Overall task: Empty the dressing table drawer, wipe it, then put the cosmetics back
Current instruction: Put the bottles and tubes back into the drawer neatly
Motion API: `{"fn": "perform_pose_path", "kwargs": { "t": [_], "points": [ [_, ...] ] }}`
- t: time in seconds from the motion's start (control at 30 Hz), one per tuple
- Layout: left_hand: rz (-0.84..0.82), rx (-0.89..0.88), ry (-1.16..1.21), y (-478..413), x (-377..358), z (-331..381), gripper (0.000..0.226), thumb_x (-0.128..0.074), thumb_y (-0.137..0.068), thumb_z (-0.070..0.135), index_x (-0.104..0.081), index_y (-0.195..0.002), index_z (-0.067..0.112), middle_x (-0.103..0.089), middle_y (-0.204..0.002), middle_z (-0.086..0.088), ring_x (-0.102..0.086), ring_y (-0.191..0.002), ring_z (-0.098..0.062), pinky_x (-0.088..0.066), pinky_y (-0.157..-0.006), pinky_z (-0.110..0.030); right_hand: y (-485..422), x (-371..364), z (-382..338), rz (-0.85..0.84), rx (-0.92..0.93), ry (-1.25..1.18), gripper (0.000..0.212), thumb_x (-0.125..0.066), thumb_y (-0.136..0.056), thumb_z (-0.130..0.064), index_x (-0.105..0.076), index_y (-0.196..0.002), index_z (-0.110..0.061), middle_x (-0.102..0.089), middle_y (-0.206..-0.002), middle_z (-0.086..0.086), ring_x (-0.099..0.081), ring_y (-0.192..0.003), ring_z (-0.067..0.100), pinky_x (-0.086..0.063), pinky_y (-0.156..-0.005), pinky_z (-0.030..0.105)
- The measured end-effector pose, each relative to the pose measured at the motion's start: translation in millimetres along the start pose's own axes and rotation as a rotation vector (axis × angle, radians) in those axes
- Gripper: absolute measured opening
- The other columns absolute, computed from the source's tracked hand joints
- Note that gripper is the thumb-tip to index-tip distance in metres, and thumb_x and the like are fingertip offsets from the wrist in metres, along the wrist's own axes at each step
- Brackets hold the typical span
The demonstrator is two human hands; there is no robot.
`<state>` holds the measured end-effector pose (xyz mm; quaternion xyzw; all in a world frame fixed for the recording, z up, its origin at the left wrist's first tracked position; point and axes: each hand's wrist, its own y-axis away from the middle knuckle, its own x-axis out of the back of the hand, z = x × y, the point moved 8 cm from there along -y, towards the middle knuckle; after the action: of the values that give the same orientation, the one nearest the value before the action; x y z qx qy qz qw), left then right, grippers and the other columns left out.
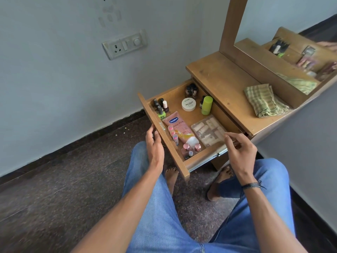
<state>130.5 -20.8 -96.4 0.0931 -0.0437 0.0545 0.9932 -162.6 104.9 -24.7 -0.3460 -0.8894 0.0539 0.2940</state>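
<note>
Home bedroom — dressing table (224,83), mirror (291,33)

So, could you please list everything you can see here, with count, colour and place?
drawer: one, brown wood, pulled open
nail polish bottles: several, mostly dark-capped, by the drawer front
dark bottles: a few, drawer's far corner
round jar: one, white, mid-drawer
green bottle: one, lime, right of the jar
Vaseline tube: one, pink, lying mid-drawer
small vials: three, pink, beside the tube
pink-capped bottles: a few, drawer's near end
clear box: one, holding pale rolls, drawer's right side
cloth: one, green checked, on the dressing table
mirror: one, wood-framed, on the table
switchboard: one, white, on the wall
left hand: one, at the drawer front
right hand: one, by the clear box, holding nothing
</note>
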Motion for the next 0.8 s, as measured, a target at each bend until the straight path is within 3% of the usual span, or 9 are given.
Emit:
{"fn": "perform_pose_path", "kwargs": {
  "t": [0.13, 0.23, 0.4, 0.53, 0.63, 0.8],
  "points": [
    [-0.008, 0.004, -0.009, 0.4, 0.9, 1.8, 0.039, -0.039, -0.104, 0.040, -0.049, -0.142, 0.042, -0.048, -0.150, 0.005, -0.044, -0.138, -0.010, -0.039, -0.115, -0.046, -0.5, -7.4, -0.5, -0.032, 0.059, 0.021, 0.010, -0.070, -0.096, -0.018, -0.078, -0.101, -0.014, -0.072, -0.089, -0.003, -0.063, -0.078, 0.010, -0.050, -0.071, 0.021],
    [-0.019, 0.015, -0.028, 1.4, 2.1, 2.6, 0.043, -0.039, -0.102, 0.045, -0.048, -0.144, 0.043, -0.047, -0.151, 0.008, -0.042, -0.140, -0.009, -0.037, -0.116, -0.046, 1.1, -18.6, -0.9, -0.095, 0.110, 0.078, 0.009, -0.071, -0.096, -0.016, -0.078, -0.101, -0.013, -0.067, -0.088, -0.004, -0.060, -0.075, 0.010, -0.051, -0.068, 0.031],
    [-0.037, 0.025, -0.039, 2.7, 1.2, 4.7, 0.036, -0.039, -0.100, 0.049, -0.048, -0.134, 0.057, -0.047, -0.152, 0.012, -0.042, -0.141, -0.008, -0.036, -0.117, -0.046, 3.4, -22.5, -0.2, -0.126, 0.129, 0.101, 0.009, -0.071, -0.095, -0.014, -0.078, -0.102, -0.013, -0.064, -0.090, -0.006, -0.059, -0.077, 0.010, -0.050, -0.069, 0.028],
    [-0.036, 0.039, -0.044, 2.5, 0.6, 4.6, 0.043, -0.040, -0.099, 0.050, -0.047, -0.141, 0.050, -0.045, -0.153, 0.013, -0.041, -0.141, -0.007, -0.035, -0.118, -0.046, 2.3, -18.0, 0.7, -0.123, 0.144, 0.095, 0.012, -0.070, -0.095, -0.012, -0.077, -0.104, -0.012, -0.065, -0.092, -0.004, -0.060, -0.080, 0.011, -0.053, -0.072, 0.031],
    [-0.052, 0.037, -0.062, 2.8, -2.2, 4.6, 0.044, -0.040, -0.101, 0.048, -0.045, -0.145, 0.046, -0.044, -0.154, 0.013, -0.040, -0.142, -0.007, -0.034, -0.119, -0.046, 1.4, -11.8, -0.4, -0.087, 0.155, 0.097, 0.011, -0.071, -0.094, -0.012, -0.077, -0.103, -0.013, -0.065, -0.092, -0.005, -0.059, -0.077, 0.009, -0.052, -0.069, 0.028],
    [-0.105, 0.045, -0.082, 3.4, -19.0, 11.4, 0.041, -0.040, -0.108, 0.036, -0.044, -0.148, 0.042, -0.041, -0.155, 0.013, -0.037, -0.143, -0.006, -0.031, -0.120, -0.043, 3.8, -6.1, -8.6, -0.037, 0.190, 0.072, 0.012, -0.072, -0.092, -0.006, -0.077, -0.103, -0.011, -0.063, -0.088, -0.007, -0.055, -0.072, 0.006, -0.044, -0.067, 0.010]
  ]
}}
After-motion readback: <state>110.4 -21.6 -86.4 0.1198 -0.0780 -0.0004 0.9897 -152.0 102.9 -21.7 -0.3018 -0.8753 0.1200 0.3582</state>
